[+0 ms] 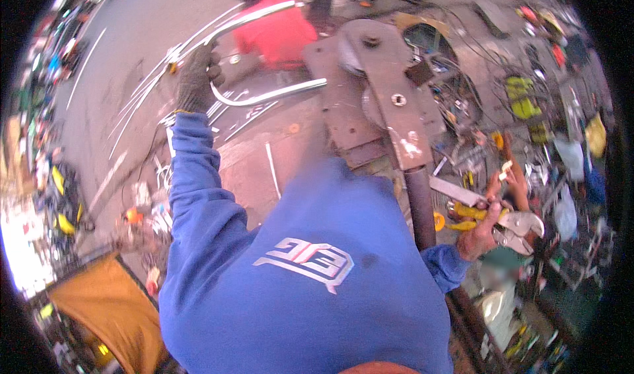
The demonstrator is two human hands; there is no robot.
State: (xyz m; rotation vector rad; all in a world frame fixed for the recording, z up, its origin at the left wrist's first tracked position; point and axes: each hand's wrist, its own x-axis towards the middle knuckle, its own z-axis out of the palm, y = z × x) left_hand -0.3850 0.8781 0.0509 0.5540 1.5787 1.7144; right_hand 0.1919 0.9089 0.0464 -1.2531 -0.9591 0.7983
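My left hand (196, 70), in a dark knit glove, is wrapped round a shiny bent metal tube (277, 93). One end of the tube reaches the edge of a rusty steel tube bender (389, 77), with its rollers, bolts and thick lever handle (419, 202), in front of me. My bare right hand (481, 234) is right of that handle. Its fingers are curled, apparently round a silver curved-jaw tool (522, 227) that looks like locking pliers; its grip is partly hidden.
Another person's hand (512, 181) is just beyond my right hand. A person in a red shirt (277, 34) is low down beyond the tube. Thin rods (142, 77) lie at the left. Tools and yellow-green straps (523, 98) crowd the right; an orange-brown cloth (112, 308) is at lower left.
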